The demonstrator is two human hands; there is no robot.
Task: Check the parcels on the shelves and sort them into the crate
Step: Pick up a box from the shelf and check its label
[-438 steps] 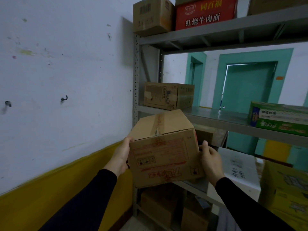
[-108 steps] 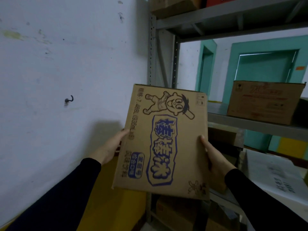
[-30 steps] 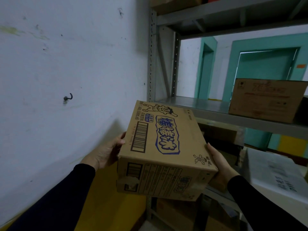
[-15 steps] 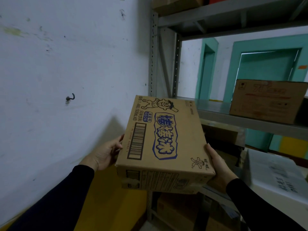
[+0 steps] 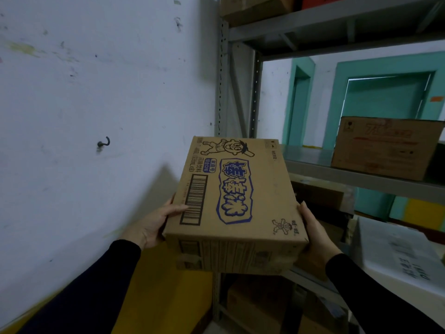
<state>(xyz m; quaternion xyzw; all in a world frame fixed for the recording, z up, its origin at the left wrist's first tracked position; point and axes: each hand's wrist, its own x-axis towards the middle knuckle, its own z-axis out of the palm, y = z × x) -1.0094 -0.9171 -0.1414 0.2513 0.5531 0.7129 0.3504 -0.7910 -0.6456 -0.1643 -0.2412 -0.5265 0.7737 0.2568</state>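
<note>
Tilting the printed carton back toward level, the person now shows its top face with the barcode and blue lettering, where a few seconds ago it stood nearly upright in front of them. The left hand grips the carton's left edge with the thumb laid over the barcode side; the right hand cups the near right corner, its fingers pressed along the side. The carton hangs in the air just in front of the shelf's left post, touching no shelf. My guess is the label check is nearly done and the crate comes next, though no crate is in view. A brown box sits on the middle shelf, well right, and a white parcel lies lower right, neither blocking the way.
</note>
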